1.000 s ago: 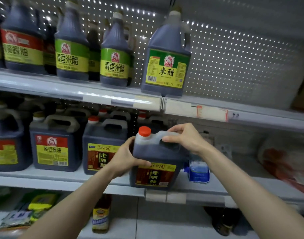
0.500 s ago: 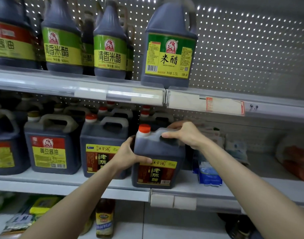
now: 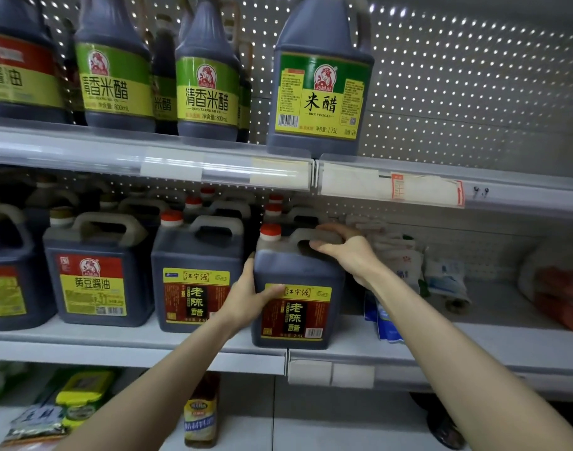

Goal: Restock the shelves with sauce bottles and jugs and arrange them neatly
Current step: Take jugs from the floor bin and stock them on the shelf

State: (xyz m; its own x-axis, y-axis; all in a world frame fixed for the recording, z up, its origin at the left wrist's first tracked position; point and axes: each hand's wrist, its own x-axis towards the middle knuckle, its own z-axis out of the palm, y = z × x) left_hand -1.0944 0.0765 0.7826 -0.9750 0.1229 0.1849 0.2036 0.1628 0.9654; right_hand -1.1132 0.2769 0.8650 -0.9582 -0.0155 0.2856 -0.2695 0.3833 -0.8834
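A dark vinegar jug (image 3: 298, 288) with an orange cap and a red-and-yellow label stands at the front edge of the middle shelf (image 3: 132, 340). My left hand (image 3: 246, 296) grips its left front corner, thumb across the label. My right hand (image 3: 346, 252) is curled round the jug's top handle. A matching jug (image 3: 197, 275) stands just to its left, with more of them behind. Further left is a soy sauce jug (image 3: 96, 271) with a red-and-yellow label.
The upper shelf (image 3: 213, 164) carries green-labelled rice vinegar bottles (image 3: 207, 79) and a big rice vinegar jug (image 3: 320, 79). Blue and white packets (image 3: 389, 320) lie right of the held jug, a red bag (image 3: 558, 297) at far right. A small bottle (image 3: 202, 411) stands on the lowest shelf.
The jug has slid a little further back onto the middle shelf, beside the matching jug. Both hands keep the same hold. The view has drawn closer to the shelves.
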